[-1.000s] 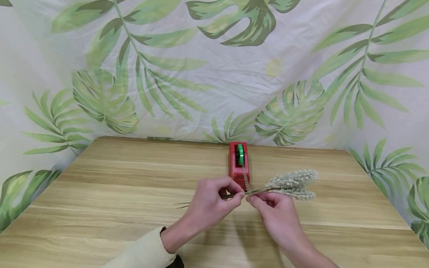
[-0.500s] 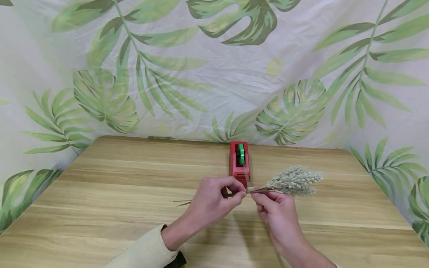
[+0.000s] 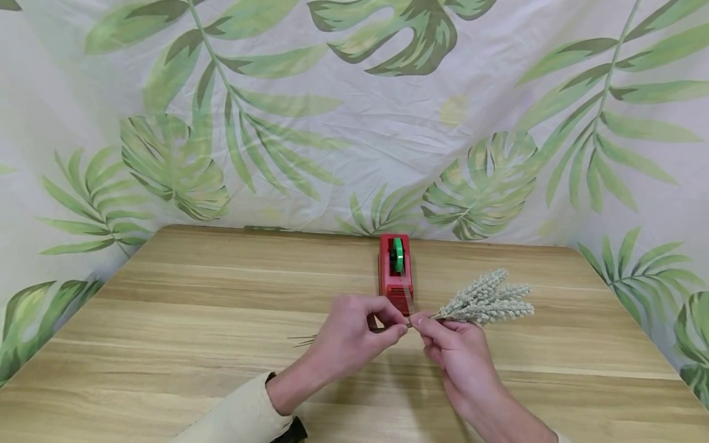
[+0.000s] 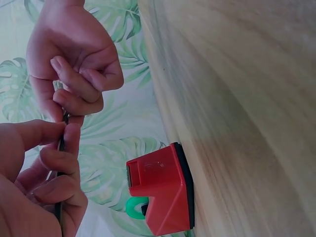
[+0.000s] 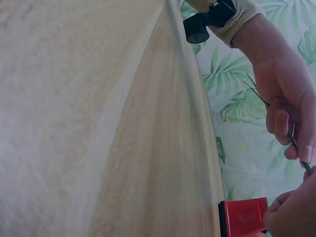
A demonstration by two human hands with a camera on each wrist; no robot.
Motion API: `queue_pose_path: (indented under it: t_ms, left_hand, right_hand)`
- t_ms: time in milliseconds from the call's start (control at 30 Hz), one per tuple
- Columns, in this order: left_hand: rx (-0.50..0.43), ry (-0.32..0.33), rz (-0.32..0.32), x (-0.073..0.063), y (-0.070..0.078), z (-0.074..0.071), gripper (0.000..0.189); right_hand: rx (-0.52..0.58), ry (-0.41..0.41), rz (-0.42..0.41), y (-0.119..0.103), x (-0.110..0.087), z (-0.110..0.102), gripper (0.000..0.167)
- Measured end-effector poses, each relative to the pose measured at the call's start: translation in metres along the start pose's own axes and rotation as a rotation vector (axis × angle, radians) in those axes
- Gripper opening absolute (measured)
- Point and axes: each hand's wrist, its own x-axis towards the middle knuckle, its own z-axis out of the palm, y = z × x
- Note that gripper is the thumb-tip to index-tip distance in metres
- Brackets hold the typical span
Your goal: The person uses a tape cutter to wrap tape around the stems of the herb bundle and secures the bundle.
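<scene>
A bunch of pale grey-green dried flower stems [image 3: 487, 298] lies across both hands in the head view, fluffy heads to the right and thin bare ends to the left. My left hand [image 3: 357, 326] pinches the stems between thumb and forefinger. Close beside it, my right hand [image 3: 462, 351] pinches the stems just below the heads. A strip of clear tape [image 3: 408, 295] stretches from the red tape dispenser [image 3: 394, 283] down to the stems at the fingertips. In the left wrist view the dark stems [image 4: 60, 148] run through the left fingers.
The dispenser, with its green tape roll [image 3: 397, 255], stands on the wooden table [image 3: 221, 295] just beyond the hands. A leaf-patterned cloth [image 3: 310, 123] hangs behind the table's back edge.
The flower heads have turned and fanned out slightly upward. My right fingers shifted on the stems, first a little right, then back against the left fingertips. The left hand stayed nearly in place.
</scene>
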Motion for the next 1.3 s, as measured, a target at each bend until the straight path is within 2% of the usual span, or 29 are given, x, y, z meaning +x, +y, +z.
queue_pose_path:
  t_ms: [167,333,433,667,767,900,1000,1133,1233,1300]
  left_hand:
    - [-0.021,-0.045,-0.063,0.000,0.000,-0.001,0.002]
    - [-0.016,-0.123,-0.108,-0.001,0.001,-0.006,0.015]
    - [-0.030,-0.146,-0.136,-0.001,0.003,-0.009,0.020]
    - [-0.028,-0.105,-0.122,0.000,0.001,-0.013,0.018]
    - [-0.024,-0.100,-0.119,0.000,0.001,-0.014,0.017]
    - [-0.010,-0.093,-0.111,0.000,0.003,-0.015,0.016]
    - [0.001,-0.091,-0.098,0.000,0.004,-0.016,0.015]
    - [0.001,-0.093,-0.076,0.000,0.004,-0.016,0.014]
    - [-0.005,-0.090,-0.061,0.000,0.003,-0.016,0.013]
    - [-0.007,-0.085,-0.050,0.000,0.002,-0.016,0.012]
  right_hand:
    - [-0.002,0.005,0.010,0.001,0.000,0.001,0.006]
    - [-0.001,0.009,0.022,0.001,0.000,0.001,0.004]
    - [-0.004,0.001,0.039,0.002,0.000,0.001,0.005]
    - [-0.042,-0.097,0.100,0.001,-0.006,0.002,0.013]
    - [-0.110,-0.127,0.103,-0.003,-0.010,-0.001,0.018]
    - [-0.229,-0.231,0.101,-0.013,-0.017,-0.006,0.019]
    - [-0.272,-0.291,0.036,-0.025,-0.023,-0.011,0.016]
    - [-0.353,-0.248,-0.135,-0.048,-0.028,-0.017,0.018]
    - [-0.508,-0.225,-0.298,-0.063,-0.026,-0.024,0.017]
    - [-0.631,-0.241,-0.419,-0.069,-0.020,-0.028,0.013]
